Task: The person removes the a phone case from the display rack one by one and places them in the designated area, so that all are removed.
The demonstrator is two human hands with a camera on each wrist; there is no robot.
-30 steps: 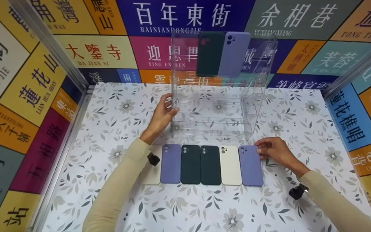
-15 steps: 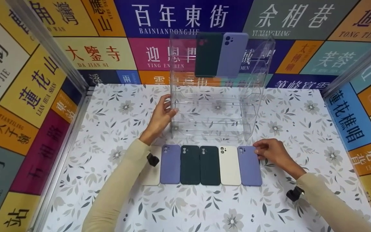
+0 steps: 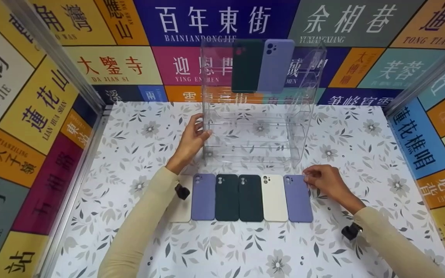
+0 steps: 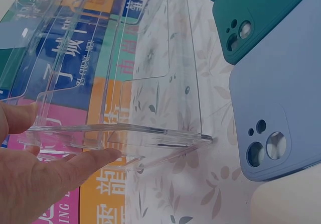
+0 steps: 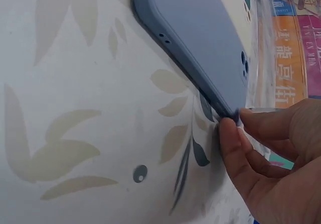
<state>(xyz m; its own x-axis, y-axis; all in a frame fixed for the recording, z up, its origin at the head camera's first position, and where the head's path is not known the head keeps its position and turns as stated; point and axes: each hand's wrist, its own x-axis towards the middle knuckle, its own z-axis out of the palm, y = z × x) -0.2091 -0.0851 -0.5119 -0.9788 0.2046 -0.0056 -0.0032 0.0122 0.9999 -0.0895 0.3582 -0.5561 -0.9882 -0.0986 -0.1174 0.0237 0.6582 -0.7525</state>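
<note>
A clear acrylic rack (image 3: 257,127) stands at the middle of the table. My left hand (image 3: 199,133) grips its left side wall (image 4: 125,131) between thumb and fingers (image 4: 95,158). Two phone cases lean on the top tier, one dark green (image 3: 244,65) and one purple (image 3: 274,65). Several cases lie in a row in front of the rack. My right hand (image 3: 311,178) pinches the far right corner of the rightmost purple case (image 3: 298,199). In the right wrist view my thumb (image 5: 228,136) sits under that corner of the case (image 5: 200,48).
In the row lie a purple case (image 3: 203,197), two dark green ones (image 3: 226,197) (image 3: 250,197) and a white one (image 3: 274,197). Another white case (image 3: 182,210) lies partly under my left forearm. Colourful sign walls (image 3: 33,108) close in the floral table (image 3: 226,247) on three sides.
My right hand has crept a little up the purple case's right edge to its top corner. My left hand stays on the rack.
</note>
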